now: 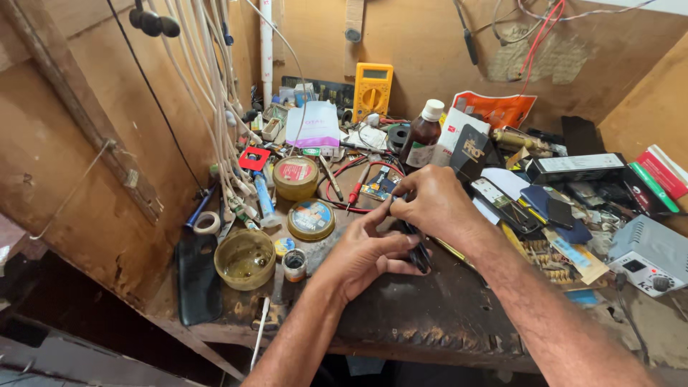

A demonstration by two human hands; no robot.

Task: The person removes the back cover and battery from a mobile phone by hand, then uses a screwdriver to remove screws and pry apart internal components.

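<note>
A small dark object (416,251) sits at the centre of the tabletop (444,308), gripped between both hands; most of it is covered by the fingers, so its kind and shape cannot be determined. The left hand (365,254) lies beneath and beside it, fingers extended and closed against its lower edge. The right hand (433,204) comes from above, fingers curled tightly around its upper part, thumb and forefinger pinched at the top. Just beyond the hands, a small circuit board (378,188) is partly hidden by the right knuckles. To the left stand two round tins (309,218), an open cup of amber paste (245,258) and a dark phone case (198,276). Behind are a brown bottle with a white cap (421,140) and a yellow multimeter (373,89). White cables (215,107) hang at the left wall. On the right, a grey station unit (648,254) is cut off by the frame edge, and the clutter around it is too dense to resolve.
</note>
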